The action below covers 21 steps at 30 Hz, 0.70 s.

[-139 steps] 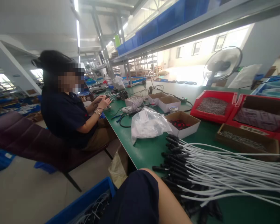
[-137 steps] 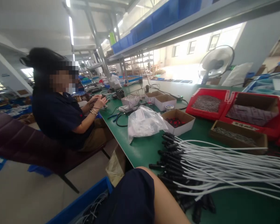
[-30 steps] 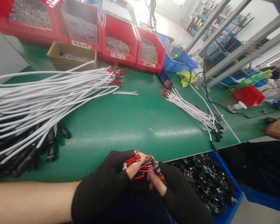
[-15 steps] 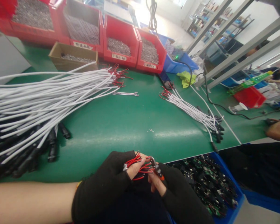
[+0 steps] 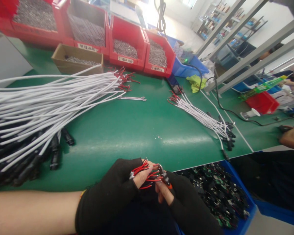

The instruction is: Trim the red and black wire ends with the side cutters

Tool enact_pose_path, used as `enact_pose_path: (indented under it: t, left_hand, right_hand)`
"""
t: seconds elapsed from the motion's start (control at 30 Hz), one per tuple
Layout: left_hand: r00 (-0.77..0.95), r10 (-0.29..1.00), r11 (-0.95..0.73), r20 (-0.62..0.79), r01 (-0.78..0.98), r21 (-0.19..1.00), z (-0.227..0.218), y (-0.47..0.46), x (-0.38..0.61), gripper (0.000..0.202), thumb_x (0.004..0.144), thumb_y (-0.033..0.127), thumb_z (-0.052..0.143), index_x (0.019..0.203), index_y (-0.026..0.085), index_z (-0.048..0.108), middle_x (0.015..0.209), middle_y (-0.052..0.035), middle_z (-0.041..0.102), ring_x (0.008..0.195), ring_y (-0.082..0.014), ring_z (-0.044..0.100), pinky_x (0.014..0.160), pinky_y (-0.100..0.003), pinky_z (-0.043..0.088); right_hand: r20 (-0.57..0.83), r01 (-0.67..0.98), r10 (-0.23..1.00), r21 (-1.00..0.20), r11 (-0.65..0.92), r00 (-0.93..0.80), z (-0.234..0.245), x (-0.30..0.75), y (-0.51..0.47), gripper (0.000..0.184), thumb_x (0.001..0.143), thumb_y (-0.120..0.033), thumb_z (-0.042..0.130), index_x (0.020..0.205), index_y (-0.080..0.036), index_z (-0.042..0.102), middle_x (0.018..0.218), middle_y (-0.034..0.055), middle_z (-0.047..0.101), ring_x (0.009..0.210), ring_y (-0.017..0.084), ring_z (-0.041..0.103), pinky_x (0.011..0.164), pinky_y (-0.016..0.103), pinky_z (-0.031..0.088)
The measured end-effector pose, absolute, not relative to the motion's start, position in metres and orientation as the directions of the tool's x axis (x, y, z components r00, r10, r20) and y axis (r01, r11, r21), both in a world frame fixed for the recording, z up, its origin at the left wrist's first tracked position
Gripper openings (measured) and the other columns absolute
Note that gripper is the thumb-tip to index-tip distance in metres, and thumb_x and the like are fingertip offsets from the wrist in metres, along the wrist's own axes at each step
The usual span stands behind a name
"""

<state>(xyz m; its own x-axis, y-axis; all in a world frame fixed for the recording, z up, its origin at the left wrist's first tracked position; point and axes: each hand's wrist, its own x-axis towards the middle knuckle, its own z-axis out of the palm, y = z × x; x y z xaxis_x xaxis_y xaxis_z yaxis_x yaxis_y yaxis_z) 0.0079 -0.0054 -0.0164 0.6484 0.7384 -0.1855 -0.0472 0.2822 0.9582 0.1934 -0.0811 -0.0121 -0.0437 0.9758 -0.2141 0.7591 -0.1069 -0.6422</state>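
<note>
Both hands wear black fingerless gloves and meet at the front edge of the green table. My left hand [image 5: 122,182] is closed on a bunch of short red and black wires [image 5: 144,168], thumb pressed across them. A small white connector shows at the bunch's left end. My right hand [image 5: 176,195] grips a pair of pliers or cutters [image 5: 164,176] with a bit of orange on the handle. The metal jaws are at the tip of a red wire, touching or very close to it. Most of the handles are hidden in the palm.
White cables [image 5: 63,98] with black connectors lie at left, a smaller bundle [image 5: 201,114] at right. A wrench [image 5: 133,98] rests between them. Behind stand red bins [image 5: 127,63] of metal parts and a cardboard box [image 5: 75,67]. A blue crate [image 5: 252,209] holds circuit boards. Another person's hand [image 5: 292,135] is at right.
</note>
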Motion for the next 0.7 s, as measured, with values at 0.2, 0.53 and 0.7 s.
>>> enact_pose_path:
  t: [0.2,0.53,0.7]
  left_hand:
    - [0.625,0.754,0.271,-0.202,-0.016,0.962,-0.0111,-0.0054,0.0101,0.029,0.095,0.032,0.051,0.085,0.013,0.071,0.081,-0.0003,0.072,0.076,-0.0126,0.063,0.069,-0.017,0.048]
    - [0.616,0.749,0.296,-0.243,0.018,0.955,-0.0090,-0.0037,0.0109,0.035,0.093,0.038,0.049,0.077,0.013,0.066,0.076,-0.0027,0.068,0.073,-0.0148,0.060,0.069,-0.020,0.047]
    - [0.625,0.744,0.288,-0.236,0.019,0.957,-0.0122,-0.0047,0.0095,0.037,0.093,0.039,0.048,0.077,0.012,0.066,0.076,-0.0053,0.068,0.072,-0.0163,0.060,0.067,-0.022,0.048]
  right_hand:
    - [-0.183,0.750,0.982,-0.656,-0.089,-0.044,-0.0177,0.1908,-0.0805,0.039,0.097,-0.039,0.046,0.065,-0.021,0.057,0.060,0.0015,0.061,0.060,0.015,0.059,0.061,0.027,0.047]
    - [-0.176,0.761,0.984,-0.633,-0.143,0.039,-0.0219,0.1891,-0.0808,0.041,0.096,-0.043,0.047,0.065,-0.019,0.059,0.064,0.0026,0.062,0.062,0.016,0.059,0.061,0.025,0.045]
    - [-0.189,0.737,0.982,-0.662,-0.137,0.012,-0.0185,0.1967,-0.0739,0.044,0.097,-0.042,0.043,0.063,-0.017,0.057,0.062,0.0024,0.061,0.059,0.014,0.058,0.060,0.024,0.044]
